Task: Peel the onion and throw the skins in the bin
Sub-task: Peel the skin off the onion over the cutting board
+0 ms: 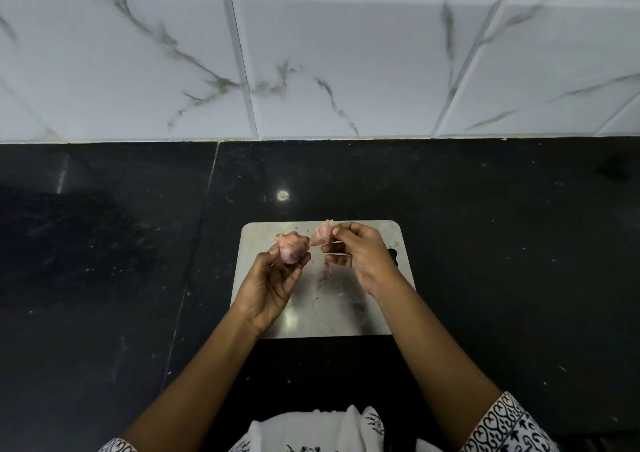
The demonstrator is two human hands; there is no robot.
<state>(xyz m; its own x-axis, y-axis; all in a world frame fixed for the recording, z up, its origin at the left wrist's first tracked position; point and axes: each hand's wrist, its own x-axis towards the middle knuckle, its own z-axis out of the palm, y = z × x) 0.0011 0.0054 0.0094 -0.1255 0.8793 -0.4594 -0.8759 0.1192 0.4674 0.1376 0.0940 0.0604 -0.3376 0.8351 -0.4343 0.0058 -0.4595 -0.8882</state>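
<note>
Over the cutting board (pixel 349 316), the left hand (pixel 268 287) grips the onion (pixel 292 250) in curled fingers while the right hand (pixel 360 255) pinches a skin (pixel 322 235); best to pull slowly along the onion so it strips whole.

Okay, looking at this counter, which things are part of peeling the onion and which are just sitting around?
Part of the job:
- onion, gripped in the left hand
- skin piece, pinched by the right hand
- loose skin scraps over the steel board

Just there:
- black counter
- tiled wall
</note>
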